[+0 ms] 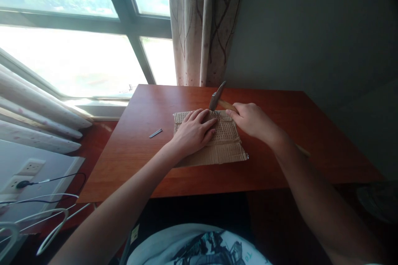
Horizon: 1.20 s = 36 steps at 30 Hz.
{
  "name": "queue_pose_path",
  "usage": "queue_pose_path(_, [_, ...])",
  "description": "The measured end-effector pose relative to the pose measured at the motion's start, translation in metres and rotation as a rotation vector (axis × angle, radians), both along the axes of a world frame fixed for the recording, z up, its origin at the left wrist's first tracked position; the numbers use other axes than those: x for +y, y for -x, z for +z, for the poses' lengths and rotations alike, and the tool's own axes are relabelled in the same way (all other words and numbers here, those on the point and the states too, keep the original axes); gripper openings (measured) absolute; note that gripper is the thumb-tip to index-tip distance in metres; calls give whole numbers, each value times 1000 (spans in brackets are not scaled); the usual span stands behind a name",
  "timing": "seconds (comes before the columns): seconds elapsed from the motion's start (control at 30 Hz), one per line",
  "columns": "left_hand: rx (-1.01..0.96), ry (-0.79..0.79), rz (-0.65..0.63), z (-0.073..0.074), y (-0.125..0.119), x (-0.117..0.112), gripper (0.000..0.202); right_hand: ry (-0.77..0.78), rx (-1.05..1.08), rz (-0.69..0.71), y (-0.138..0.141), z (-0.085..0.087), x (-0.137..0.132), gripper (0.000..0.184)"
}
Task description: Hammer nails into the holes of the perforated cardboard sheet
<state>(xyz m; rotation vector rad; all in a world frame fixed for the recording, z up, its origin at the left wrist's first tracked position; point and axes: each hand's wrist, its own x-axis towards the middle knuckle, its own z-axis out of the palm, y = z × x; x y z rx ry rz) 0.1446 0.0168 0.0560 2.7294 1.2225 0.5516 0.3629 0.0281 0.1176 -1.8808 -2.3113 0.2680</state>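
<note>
Shirt; cardboard under left fingers, hammer in right fingers.

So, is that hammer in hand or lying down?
In hand: the right hand grips the hammer by its wooden handle, head near the far edge of the cardboard.

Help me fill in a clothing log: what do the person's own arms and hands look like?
The left hand and right hand are bare, with no gloves or rings visible. No sleeves show on the forearms. The pale shirt has a dark print with lettering.
</note>
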Motion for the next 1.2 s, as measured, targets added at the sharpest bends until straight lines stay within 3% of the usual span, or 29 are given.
queue_pose_path(0.73, [-3, 0, 2, -1, 0, 0, 45, -45, 21, -1, 2, -2, -4, 30])
queue_pose_path(0.83, [4, 6, -2, -1, 1, 0, 45, -136, 212, -12, -2, -2, -7, 30])
queue_pose_path(0.93, [1, 9, 2, -2, 1, 0, 45, -230, 539, -74, -7, -5, -8, 35])
queue_pose_path(1.07, [-5, 9, 6, -3, 2, 0, 45, -187, 966, -173, -11, -15, -4, 39])
queue_pose_path(1.2, [3, 3, 7, -3, 2, 0, 46, -211, 1096, -240, -15, -20, -1, 44])
